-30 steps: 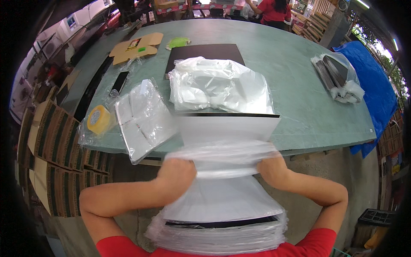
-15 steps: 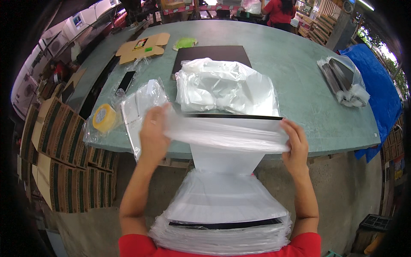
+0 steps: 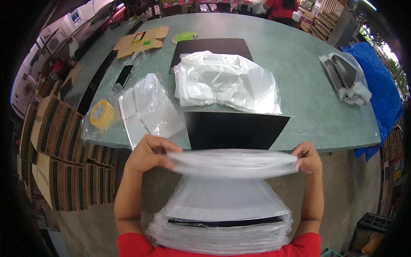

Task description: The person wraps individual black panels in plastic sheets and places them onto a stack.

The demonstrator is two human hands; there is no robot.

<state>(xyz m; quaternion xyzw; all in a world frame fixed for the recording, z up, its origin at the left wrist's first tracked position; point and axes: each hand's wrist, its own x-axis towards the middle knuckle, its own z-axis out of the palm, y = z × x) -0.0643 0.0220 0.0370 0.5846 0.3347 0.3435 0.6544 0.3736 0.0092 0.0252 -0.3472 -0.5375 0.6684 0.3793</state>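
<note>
My left hand (image 3: 150, 156) pinches one end of a clear plastic bag (image 3: 233, 162), and my right hand (image 3: 307, 157) pinches the other end. Stretched between them, the bag is blurred by motion. Just beyond it a black board (image 3: 236, 130) lies at the near table edge, its near end hidden behind the plastic. Close to my body rises a thick stack of plastic-wrapped sheets (image 3: 222, 231), with a dark edge showing between the layers. A bunched pile of clear plastic bags (image 3: 227, 83) sits beyond the black board.
On the green table (image 3: 308, 90) lie a dark board (image 3: 209, 46), flattened cardboard (image 3: 141, 40), a yellow tape roll (image 3: 102, 115), a phone-like black object (image 3: 124, 76) and a flat plastic-wrapped pack (image 3: 150, 107). At right are bagged dark pieces (image 3: 344, 77) and a blue tarp (image 3: 376, 85). Cartons (image 3: 64, 132) stand left.
Both hands have drawn the plastic bag toward my body, from the black board's far edge to its near end. The black surface now shows where plastic and white covered it.
</note>
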